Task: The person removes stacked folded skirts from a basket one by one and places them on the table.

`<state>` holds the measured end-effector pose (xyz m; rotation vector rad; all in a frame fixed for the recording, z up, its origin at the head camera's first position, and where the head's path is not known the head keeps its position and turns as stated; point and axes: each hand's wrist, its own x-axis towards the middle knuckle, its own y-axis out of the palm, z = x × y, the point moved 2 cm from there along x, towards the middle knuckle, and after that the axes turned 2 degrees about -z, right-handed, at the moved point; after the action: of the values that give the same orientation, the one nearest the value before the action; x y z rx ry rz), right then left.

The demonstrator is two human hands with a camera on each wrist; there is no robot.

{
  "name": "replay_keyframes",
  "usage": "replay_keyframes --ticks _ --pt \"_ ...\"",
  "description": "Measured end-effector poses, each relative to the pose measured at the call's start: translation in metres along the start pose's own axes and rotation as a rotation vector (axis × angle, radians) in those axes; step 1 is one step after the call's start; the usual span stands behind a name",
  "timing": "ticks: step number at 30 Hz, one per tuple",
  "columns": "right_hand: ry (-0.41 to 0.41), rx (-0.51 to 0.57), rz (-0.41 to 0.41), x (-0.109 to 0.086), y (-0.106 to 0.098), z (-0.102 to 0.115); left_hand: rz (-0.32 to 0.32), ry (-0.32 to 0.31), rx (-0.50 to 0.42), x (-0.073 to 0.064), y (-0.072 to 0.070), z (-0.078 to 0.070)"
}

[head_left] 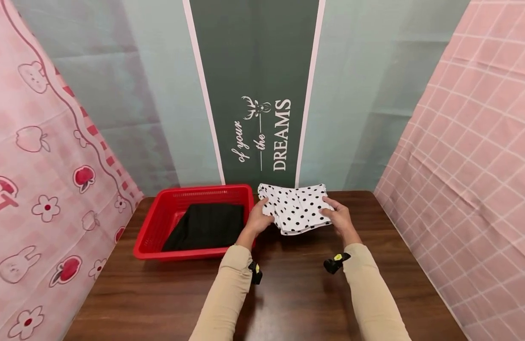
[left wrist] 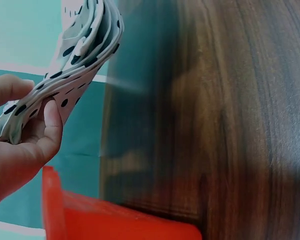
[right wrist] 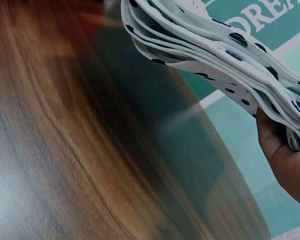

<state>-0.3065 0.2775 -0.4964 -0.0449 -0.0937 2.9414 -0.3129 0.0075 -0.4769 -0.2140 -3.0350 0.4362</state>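
Observation:
A white cloth with black polka dots (head_left: 298,208), folded into several layers, is held up above the far part of the table. My left hand (head_left: 259,219) pinches its left edge, the thumb on one side and fingers on the other, as the left wrist view shows. At the opposite edge my right hand (head_left: 340,217) grips the layers (right wrist: 215,55) between thumb and fingers. The cloth sags a little between the two hands. What kind of garment it is I cannot tell. Left of it, a folded black cloth (head_left: 207,225) lies in a red plastic basket (head_left: 153,222).
The basket stands at the far left of the brown wooden table (head_left: 296,293), close beside my left hand. A green printed curtain (head_left: 258,57) hangs behind the table. Pink curtains flank it, one patterned with fruit (head_left: 45,166), the other with a grid (head_left: 471,180).

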Motion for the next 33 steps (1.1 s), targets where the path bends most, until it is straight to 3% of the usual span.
replay_keyframes --ticks 8,15,19,24,28,33 --pt "0.046 -0.004 -0.065 0.012 -0.002 -0.010 0.040 -0.058 0.082 0.008 0.015 0.008" --pt "0.110 -0.042 -0.076 0.014 0.004 -0.017 0.065 -0.081 0.142 0.009 0.018 0.017" --pt "0.142 -0.015 -0.129 0.013 0.008 -0.023 0.098 -0.105 0.072 0.010 0.019 0.021" --pt "0.185 0.022 -0.177 0.013 0.013 -0.033 0.151 -0.215 -0.098 0.009 0.023 0.026" --pt "0.200 -0.073 -0.090 0.013 0.013 -0.037 0.161 -0.284 -0.177 0.010 0.027 0.029" --pt "0.205 -0.196 0.103 0.014 0.008 -0.039 0.121 -0.271 -0.157 0.013 0.028 0.027"
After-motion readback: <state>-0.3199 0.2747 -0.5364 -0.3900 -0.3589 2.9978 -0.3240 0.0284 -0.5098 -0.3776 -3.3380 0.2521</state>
